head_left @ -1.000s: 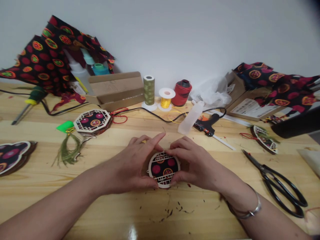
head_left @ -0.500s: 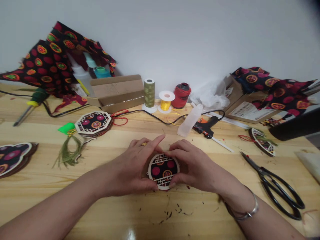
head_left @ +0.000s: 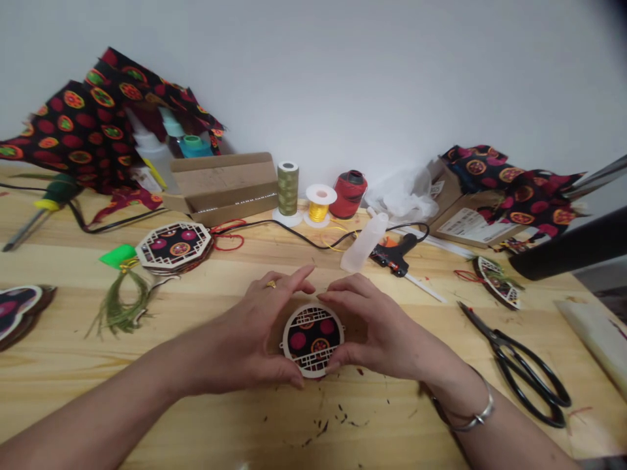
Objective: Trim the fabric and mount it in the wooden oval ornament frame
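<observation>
A round ornament (head_left: pixel 313 341) with a pale lattice frame over black fabric with pink and orange circles lies on the wooden table, a small loop at each side. My left hand (head_left: pixel 259 326) curves around its left side, fingers spread and the thumb beside the lower rim. Across from it, my right hand (head_left: pixel 377 323) arches around the right side. Its thumb tip meets the lower right rim, while the fingers stand apart from the upper edge. Dark scraps (head_left: pixel 321 427) are scattered below the ornament.
Black-handled scissors (head_left: pixel 526 369) lie at right. Behind are a glue gun (head_left: pixel 394 256), a translucent bottle (head_left: pixel 365 241), green thread (head_left: pixel 288 189), yellow cord (head_left: pixel 319 209) and red thread (head_left: pixel 349 196). An octagonal ornament (head_left: pixel 174 247), green tassel (head_left: pixel 122 303) and screwdriver (head_left: pixel 46 202) are at left.
The view has shifted slightly, so most things appear further left. My hands have loosened and spread a little from the round ornament, with the right fingers off its top edge.
</observation>
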The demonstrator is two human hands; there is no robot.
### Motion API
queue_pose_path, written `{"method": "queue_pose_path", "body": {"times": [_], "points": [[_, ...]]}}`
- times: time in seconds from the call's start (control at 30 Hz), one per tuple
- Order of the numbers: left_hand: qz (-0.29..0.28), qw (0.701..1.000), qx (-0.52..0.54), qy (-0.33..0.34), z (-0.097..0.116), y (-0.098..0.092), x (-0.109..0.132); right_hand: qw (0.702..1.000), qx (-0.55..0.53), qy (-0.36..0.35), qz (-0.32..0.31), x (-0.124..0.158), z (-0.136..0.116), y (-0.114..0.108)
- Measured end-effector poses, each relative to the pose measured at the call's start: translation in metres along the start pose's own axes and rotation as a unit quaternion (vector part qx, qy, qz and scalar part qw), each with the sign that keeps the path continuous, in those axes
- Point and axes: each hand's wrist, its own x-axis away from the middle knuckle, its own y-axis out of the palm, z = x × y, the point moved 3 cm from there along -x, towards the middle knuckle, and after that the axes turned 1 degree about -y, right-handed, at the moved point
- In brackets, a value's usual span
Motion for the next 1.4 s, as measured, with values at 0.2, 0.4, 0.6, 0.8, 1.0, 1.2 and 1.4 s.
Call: {"method": "queue_pose_path", "body": {"times": [0.2,0.4,0.6,0.8,1.0,1.2,1.4], "points": [[0.010,1.000,-0.016,0.010,0.006,0.000,0.000,0.999,0.047,-0.005,-0.001,-0.001,-0.002,0.003],[0.003,0.999,-0.033,0.004,0.007,0.001,-0.002,0.998,0.063,0.001,0.004,0.000,-0.001,0.006],[0.006,0.999,-0.041,0.011,0.004,0.002,-0.002,0.997,0.071,0.005,0.000,-0.002,-0.001,0.007],[0.001,0.999,-0.052,0.008,0.005,0.003,-0.003,0.998,0.066,0.003,-0.004,-0.001,0.000,0.008],[0.003,0.999,-0.048,0.004,0.005,0.003,-0.003,0.997,0.074,-0.001,-0.003,-0.002,0.000,0.008],[-0.001,0.999,-0.049,0.011,0.002,0.005,-0.003,0.995,0.097,-0.001,-0.009,-0.001,0.000,0.010],[-0.009,0.998,-0.059,0.007,0.001,0.005,-0.002,0.994,0.107,0.003,-0.018,-0.002,0.000,0.010]]}}
